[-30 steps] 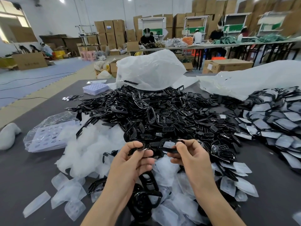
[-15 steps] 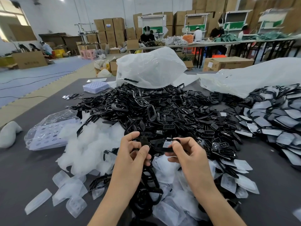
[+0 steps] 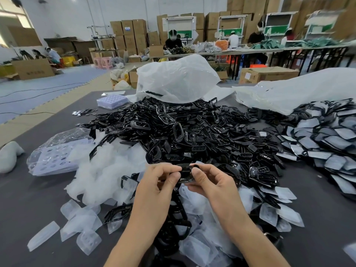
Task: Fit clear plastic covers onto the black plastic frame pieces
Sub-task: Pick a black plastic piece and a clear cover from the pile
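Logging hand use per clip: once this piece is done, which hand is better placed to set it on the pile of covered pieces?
Right, likely. The left hand and right hand both pinch the black frame piece, but the pile of covered pieces lies on the right hand's side.

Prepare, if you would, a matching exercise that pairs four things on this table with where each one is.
Things:
1. black frame piece
2. white plastic bag
3. bagged lilac tray
4. covered frames

Places:
A. heaped at the right side of the table
B. at the left side of the table
C. pinched between the left hand and the right hand
D. behind the black frame pile

Pairs: 1-C, 2-D, 3-B, 4-A
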Available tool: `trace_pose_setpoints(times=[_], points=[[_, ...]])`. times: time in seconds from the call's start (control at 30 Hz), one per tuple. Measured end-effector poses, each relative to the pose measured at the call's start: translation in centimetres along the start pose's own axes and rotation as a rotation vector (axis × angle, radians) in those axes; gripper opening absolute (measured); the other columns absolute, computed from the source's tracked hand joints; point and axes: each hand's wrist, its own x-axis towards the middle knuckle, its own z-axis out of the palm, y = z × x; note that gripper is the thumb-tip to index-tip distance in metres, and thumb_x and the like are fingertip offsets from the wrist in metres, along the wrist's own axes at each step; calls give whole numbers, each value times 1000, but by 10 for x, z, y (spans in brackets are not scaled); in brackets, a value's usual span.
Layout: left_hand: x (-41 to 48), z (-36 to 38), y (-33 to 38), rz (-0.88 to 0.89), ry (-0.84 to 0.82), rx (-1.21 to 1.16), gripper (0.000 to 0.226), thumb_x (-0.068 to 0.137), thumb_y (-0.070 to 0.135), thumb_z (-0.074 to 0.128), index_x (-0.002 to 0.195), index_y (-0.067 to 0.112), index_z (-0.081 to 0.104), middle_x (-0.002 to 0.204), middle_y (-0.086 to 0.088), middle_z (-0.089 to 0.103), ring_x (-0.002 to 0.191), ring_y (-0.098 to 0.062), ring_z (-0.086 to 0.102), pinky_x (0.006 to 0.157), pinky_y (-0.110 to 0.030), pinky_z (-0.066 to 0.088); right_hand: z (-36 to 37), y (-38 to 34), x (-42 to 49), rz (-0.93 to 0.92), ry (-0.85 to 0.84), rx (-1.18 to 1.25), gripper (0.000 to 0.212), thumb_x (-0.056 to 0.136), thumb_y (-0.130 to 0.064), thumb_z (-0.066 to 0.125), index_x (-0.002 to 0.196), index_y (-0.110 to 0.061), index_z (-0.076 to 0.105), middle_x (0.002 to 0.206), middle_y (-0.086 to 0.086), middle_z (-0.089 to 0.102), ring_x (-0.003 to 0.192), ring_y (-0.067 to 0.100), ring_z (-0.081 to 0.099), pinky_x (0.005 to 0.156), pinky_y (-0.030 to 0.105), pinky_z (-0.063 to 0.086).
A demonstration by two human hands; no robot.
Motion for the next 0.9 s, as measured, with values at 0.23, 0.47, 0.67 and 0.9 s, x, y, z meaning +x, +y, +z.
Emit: trace_pose_setpoints(times=[0.23, 0.47, 0.67, 0.9], points=[[-1, 0, 3, -97, -21, -150, 24, 94, 19, 67, 98, 42, 60, 77, 4, 65, 70, -15, 60, 66, -15, 48, 1, -5, -3, -3, -29, 14, 18, 81, -30, 71, 94, -23, 82, 94, 11, 78, 80, 20, 75, 71, 20, 58], [-1, 5, 3, -222, -68, -278, 19, 96, 19, 63, 106, 33, 69, 87, 2, 73, 71, -7, 65, 71, -19, 54, 0, -8, -4, 14, -50, 32, 19, 85, -27, 69, 98, -18, 80, 94, 11, 78, 83, 21, 76, 74, 21, 58], [-5, 10, 6, -68, 37, -4, 16, 96, 23, 64, 97, 38, 69, 89, 22, 71, 82, -1, 67, 72, -15, 51, 0, -7, -3, -14, -52, -27, 16, 90, -23, 68, 100, -20, 79, 91, 10, 78, 86, 21, 76, 76, 21, 58], [-8, 11, 6, -11, 93, 61, 21, 94, 18, 66, 97, 39, 70, 93, 26, 69, 89, 2, 66, 76, -13, 50, -1, -4, -3, -25, -66, -111, 14, 83, -16, 79, 90, -28, 76, 85, 7, 77, 79, 19, 75, 74, 20, 57]])
